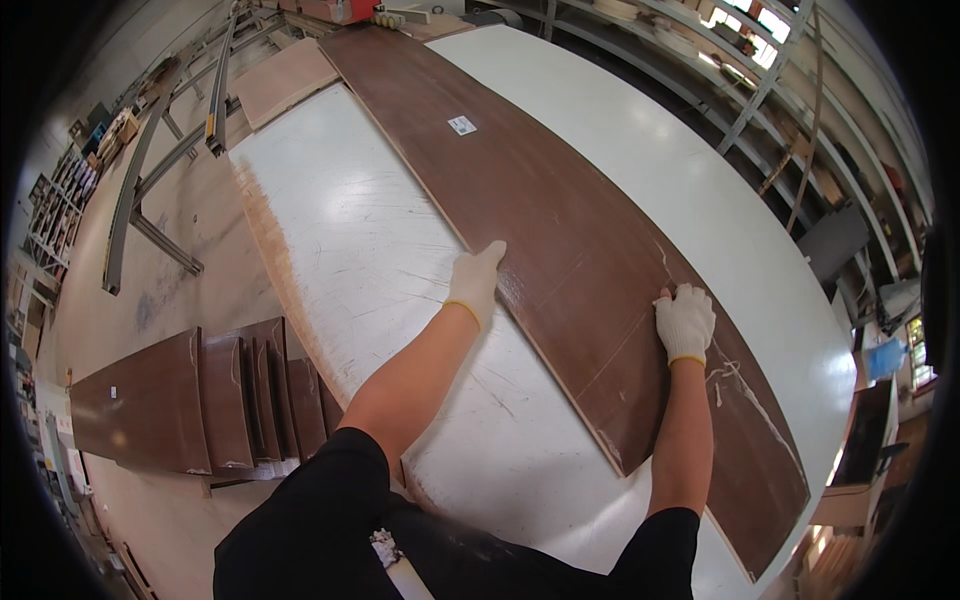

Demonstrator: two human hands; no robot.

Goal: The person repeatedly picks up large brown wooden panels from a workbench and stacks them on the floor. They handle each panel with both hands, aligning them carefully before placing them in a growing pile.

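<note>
Scuffed white tabletop [345, 205] bears long, smooth brown panel [560, 235]

Our white-knit-gloved L hand [474, 284] touches panel's L edge; we can't tell if it's pinching. Our R hand [686, 324], gloved alike, lies on its face nr. close end, fingers bent, grip unclear. Small white rect. label [461, 125] sits twd. far end.

White desk [345, 215] mid-frame, top scuffed left of centre; brown panels [545, 215] on it, upper centre to lower right.

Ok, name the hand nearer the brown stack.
Left: the left hand is at the board, right of the stack; the right hand is much farther right.
</note>
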